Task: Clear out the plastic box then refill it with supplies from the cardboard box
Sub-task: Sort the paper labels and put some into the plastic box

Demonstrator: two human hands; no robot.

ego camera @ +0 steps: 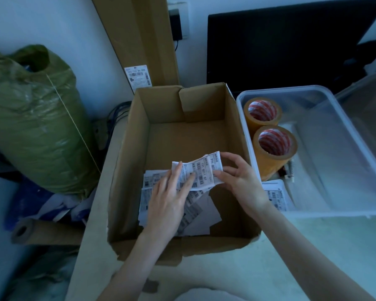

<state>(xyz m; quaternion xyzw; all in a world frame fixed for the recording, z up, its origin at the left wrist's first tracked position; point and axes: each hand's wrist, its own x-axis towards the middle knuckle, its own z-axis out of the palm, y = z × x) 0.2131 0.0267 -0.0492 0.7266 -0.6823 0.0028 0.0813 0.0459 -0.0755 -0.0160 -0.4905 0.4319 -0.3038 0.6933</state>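
Observation:
An open cardboard box (pixel 167 135) stands in front of me. Loose shipping labels (pixel 192 216) lie in its near half. Both hands are inside it, gripping a small stack of labels (pixel 201 170): my left hand (pixel 172 196) presses it from the left, my right hand (pixel 239 174) pinches its right edge. To the right stands a clear plastic box (pixel 343 205). It holds two upright rolls of brown tape (pixel 274 146), some labels (pixel 276 194) at its near left corner and a small spiral-bound item (pixel 290 168).
A stuffed green sack (pixel 33 118) stands at the left. A tall flat carton (pixel 139 40) leans on the wall behind the box. A black monitor (pixel 291 46) is at the back right. A cardboard tube (pixel 44 232) lies low at the left.

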